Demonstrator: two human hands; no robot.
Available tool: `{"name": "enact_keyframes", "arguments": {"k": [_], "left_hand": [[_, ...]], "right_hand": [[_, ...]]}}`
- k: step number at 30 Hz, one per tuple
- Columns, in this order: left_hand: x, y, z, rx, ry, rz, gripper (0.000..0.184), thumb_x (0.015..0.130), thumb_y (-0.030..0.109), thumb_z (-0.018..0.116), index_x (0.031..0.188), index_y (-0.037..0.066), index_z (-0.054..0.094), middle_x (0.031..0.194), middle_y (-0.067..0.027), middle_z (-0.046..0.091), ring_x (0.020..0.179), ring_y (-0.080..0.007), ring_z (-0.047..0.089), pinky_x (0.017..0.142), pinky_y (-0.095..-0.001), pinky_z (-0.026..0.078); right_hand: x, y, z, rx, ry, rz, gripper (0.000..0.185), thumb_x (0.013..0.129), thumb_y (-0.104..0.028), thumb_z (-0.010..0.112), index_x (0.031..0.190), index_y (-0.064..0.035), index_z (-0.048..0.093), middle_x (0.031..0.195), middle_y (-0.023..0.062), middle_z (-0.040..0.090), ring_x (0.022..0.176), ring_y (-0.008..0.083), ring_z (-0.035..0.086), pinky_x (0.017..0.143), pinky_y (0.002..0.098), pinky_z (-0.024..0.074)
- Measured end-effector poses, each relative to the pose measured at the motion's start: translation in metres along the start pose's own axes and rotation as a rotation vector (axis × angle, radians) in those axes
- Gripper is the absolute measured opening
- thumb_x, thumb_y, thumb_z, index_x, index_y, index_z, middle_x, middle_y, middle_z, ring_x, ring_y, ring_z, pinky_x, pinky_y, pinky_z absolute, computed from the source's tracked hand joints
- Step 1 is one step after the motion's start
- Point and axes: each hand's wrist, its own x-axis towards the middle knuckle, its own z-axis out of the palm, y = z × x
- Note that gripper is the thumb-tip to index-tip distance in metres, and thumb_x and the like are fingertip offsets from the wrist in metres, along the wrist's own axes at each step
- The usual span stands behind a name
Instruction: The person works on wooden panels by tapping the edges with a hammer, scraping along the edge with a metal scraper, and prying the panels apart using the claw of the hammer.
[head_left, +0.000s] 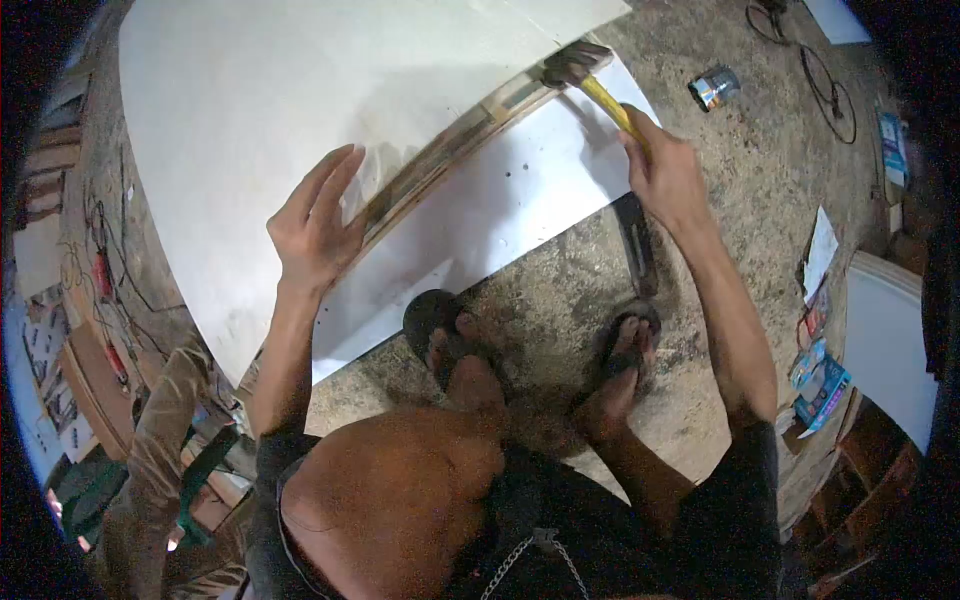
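A large white panel fills the upper left, its wooden edge strip facing me. My left hand rests at the near part of that edge, its fingers stretched out over the white face; the thumb is hard to make out. My right hand is closed round the yellow handle of a claw hammer. The dark hammer head is at the far end of the wooden edge; whether it touches cannot be told. Beneath the panel lies a white sheet dotted with several small dark specks.
On the rough floor to the right are a can and a black cable. A long dark object lies near my right foot. Bright packets and a white board are farther right. Another person's trouser leg shows at left.
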Motion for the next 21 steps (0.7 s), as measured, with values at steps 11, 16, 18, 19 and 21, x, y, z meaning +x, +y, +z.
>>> {"name": "enact_keyframes", "arguments": {"k": [11,16,18,19,21], "left_hand": [[-0.005,-0.001,0.000,-0.039,-0.009,-0.033,0.059,0.054,0.004,0.075,0.111,0.013,0.062,0.106,-0.0059,0.063,0.083,-0.0196,0.065,0.063,-0.0278,0.054],[-0.005,-0.003,0.000,-0.033,-0.015,-0.044,0.058,0.053,0.004,0.076,0.109,0.012,0.063,0.106,-0.0065,0.063,0.084,-0.0197,0.065,0.065,-0.0276,0.055],[-0.002,-0.003,0.000,-0.023,-0.005,-0.033,0.057,0.054,0.005,0.077,0.108,0.012,0.063,0.106,-0.0067,0.063,0.084,-0.0199,0.065,0.066,-0.0276,0.055],[-0.003,-0.003,-0.001,-0.017,0.001,-0.026,0.055,0.055,0.005,0.077,0.108,0.012,0.063,0.105,-0.0070,0.063,0.084,-0.0201,0.065,0.066,-0.0275,0.055],[-0.007,-0.001,-0.001,-0.018,-0.033,-0.022,0.054,0.056,0.005,0.077,0.108,0.012,0.063,0.105,-0.0072,0.063,0.084,-0.0203,0.065,0.066,-0.0273,0.055]], "right_hand": [[-0.015,-0.002,-0.002,0.172,0.049,0.185,0.024,0.088,-0.017,0.052,0.109,-0.0058,0.055,0.074,0.0231,0.060,0.064,0.0359,0.062,0.055,0.0421,0.0460],[-0.014,0.002,0.004,0.221,0.109,0.146,0.023,0.087,-0.016,0.052,0.107,-0.0033,0.054,0.075,0.0218,0.061,0.062,0.0356,0.062,0.055,0.0416,0.0465],[-0.015,-0.002,0.010,0.192,0.096,0.181,0.026,0.087,-0.015,0.051,0.111,-0.0032,0.049,0.073,0.0206,0.060,0.063,0.0368,0.061,0.056,0.0430,0.0472],[-0.014,-0.001,0.020,0.201,0.088,0.201,0.026,0.087,-0.015,0.051,0.111,-0.0032,0.049,0.073,0.0206,0.060,0.063,0.0368,0.061,0.056,0.0430,0.0472],[-0.008,0.002,0.033,0.018,-0.143,0.155,0.025,0.087,-0.015,0.050,0.109,-0.0046,0.044,0.071,0.0204,0.059,0.064,0.0385,0.060,0.055,0.0453,0.0469]]}}
